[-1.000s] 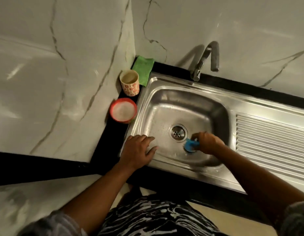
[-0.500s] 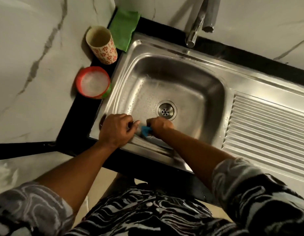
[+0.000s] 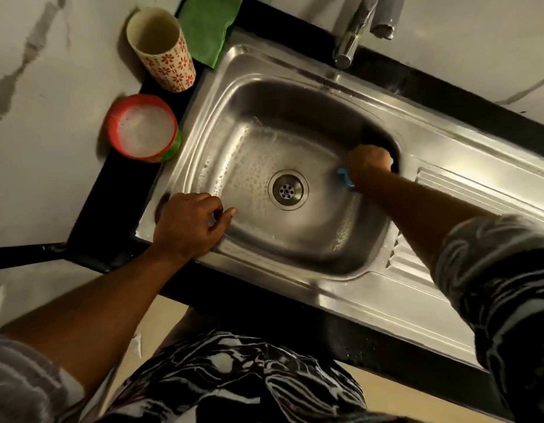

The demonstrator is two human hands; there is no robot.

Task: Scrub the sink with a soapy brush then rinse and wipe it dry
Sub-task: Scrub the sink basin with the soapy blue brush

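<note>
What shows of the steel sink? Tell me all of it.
The sink looks like brushed stainless steel: a rounded rectangular basin with a round perforated drain in its floor and a ribbed drainboard to the person's right. It is set in a black counter, with a tap at its far edge. Soapy bubbles cover the basin floor left of the drain. The left hand rests on the near left rim; the right hand presses a blue brush against the basin's right side.
</note>
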